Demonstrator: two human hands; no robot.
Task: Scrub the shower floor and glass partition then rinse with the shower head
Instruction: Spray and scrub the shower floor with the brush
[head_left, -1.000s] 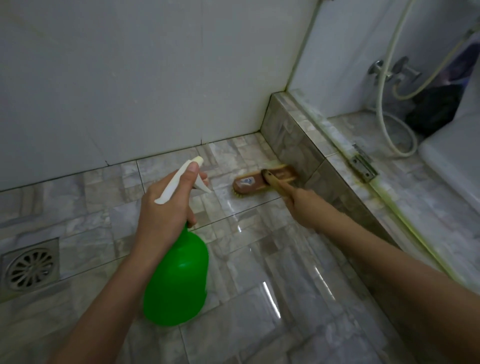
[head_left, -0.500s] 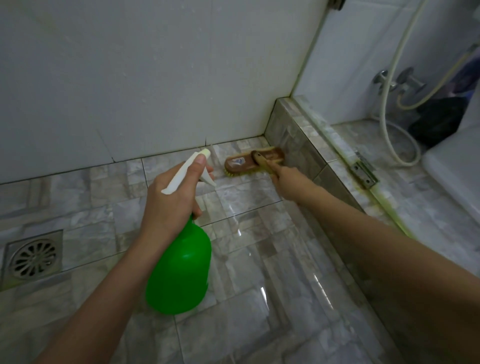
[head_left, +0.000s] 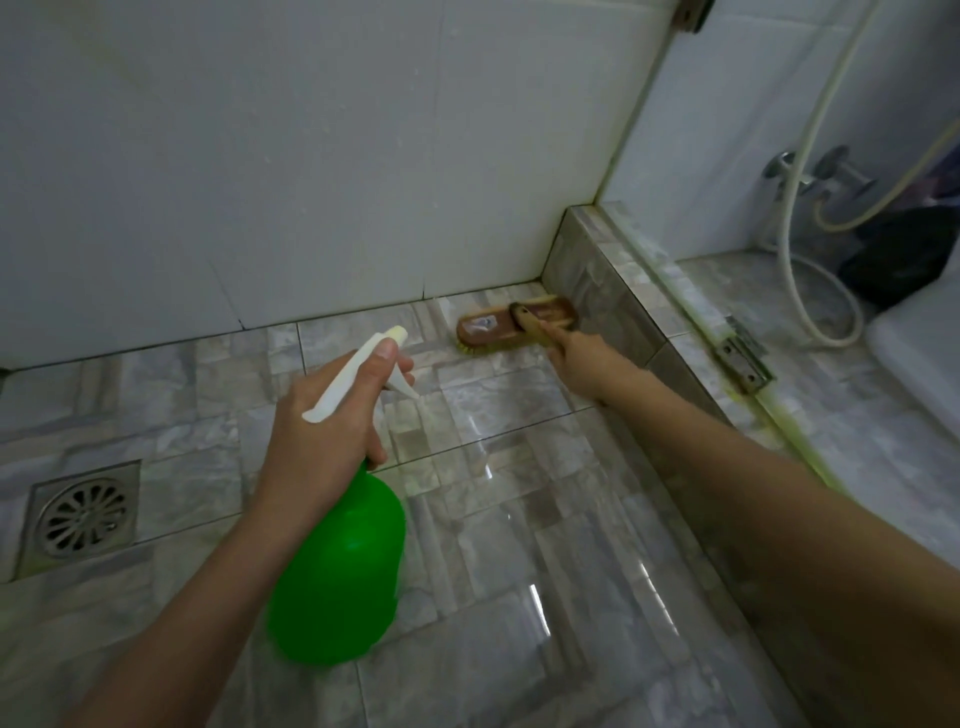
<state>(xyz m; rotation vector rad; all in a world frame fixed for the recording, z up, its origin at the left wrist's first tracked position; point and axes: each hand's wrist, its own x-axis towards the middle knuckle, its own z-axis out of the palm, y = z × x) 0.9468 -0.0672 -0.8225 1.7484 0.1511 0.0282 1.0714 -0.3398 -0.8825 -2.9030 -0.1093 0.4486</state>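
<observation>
The scrub brush sits bristles-down on the shower floor, deep in the far corner where the white wall meets the tiled kerb. The right hand has its grip closed round the brush handle, arm stretched long. The left hand has its grip wrapped round the neck of a green spray bottle. The tiles gleam wet, so leaning this far risks a slip, I'd say. A hard stroke could also knock knuckles on the kerb. The drain lies well off left.
</observation>
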